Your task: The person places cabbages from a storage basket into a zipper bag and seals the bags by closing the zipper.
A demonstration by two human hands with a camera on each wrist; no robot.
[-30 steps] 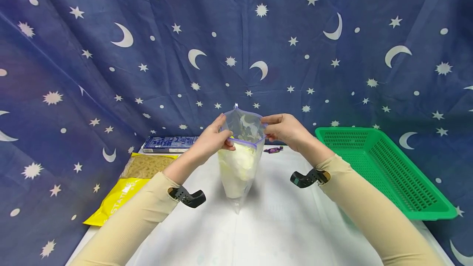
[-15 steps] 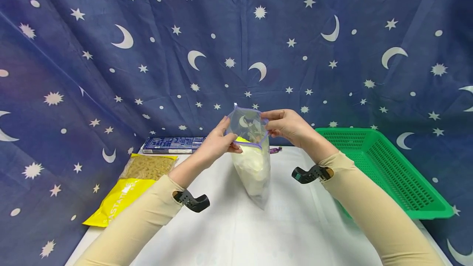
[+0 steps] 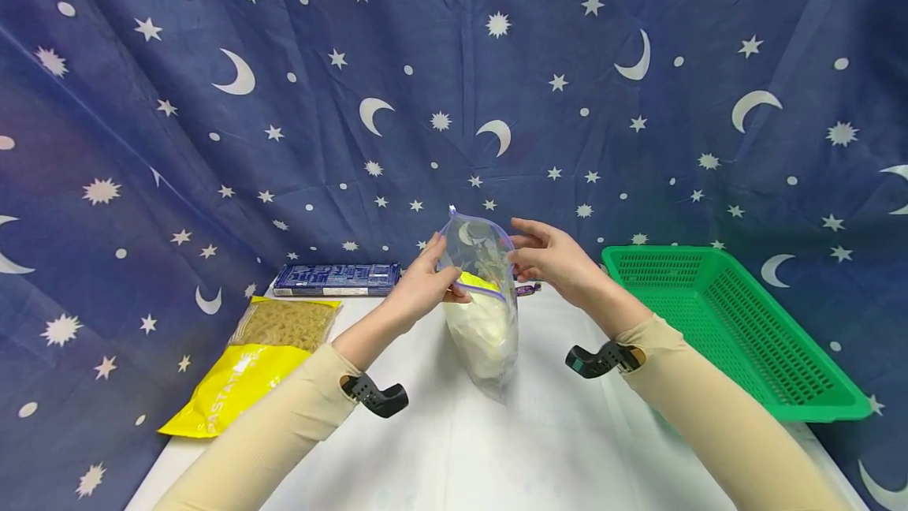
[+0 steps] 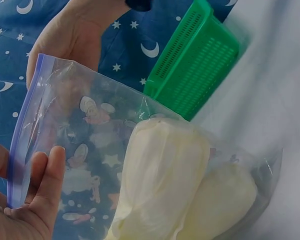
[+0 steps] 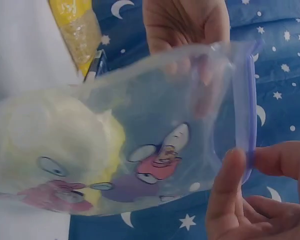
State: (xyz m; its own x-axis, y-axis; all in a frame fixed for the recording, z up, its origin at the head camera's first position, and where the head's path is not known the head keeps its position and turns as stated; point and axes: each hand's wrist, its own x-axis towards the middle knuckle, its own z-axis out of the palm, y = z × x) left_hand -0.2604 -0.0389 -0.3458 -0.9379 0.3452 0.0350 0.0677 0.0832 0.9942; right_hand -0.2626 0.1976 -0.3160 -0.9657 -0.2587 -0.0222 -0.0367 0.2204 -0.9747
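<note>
A clear zip bag (image 3: 496,369) with a purple rim and printed cartoon figures stands at the middle of the table, its mouth spread open. Pale cream rounded bundles (image 4: 162,175) fill its lower part, with a bright yellow piece (image 3: 477,281) at the top. My left hand (image 3: 426,284) holds the left side of the rim, thumb at the near edge. On the opposite side, my right hand (image 3: 556,262) pinches the rim between thumb and forefinger, plain in the right wrist view; its other fingers are loosely bent.
A yellow pasta bag (image 3: 251,369) lies at the left, before a flat blue pack (image 3: 336,280) at the back. Behind the zip bag is a purple-wrapped sweet (image 3: 528,289). A green basket (image 3: 745,337) occupies the right of the white-covered table (image 3: 454,464); a starry curtain (image 3: 454,61) hangs behind.
The zip bag has shifted right, its lower end swinging right too, and its mouth has come slightly down. The left hand moved right with it; the right hand's fingers have spread a little.
</note>
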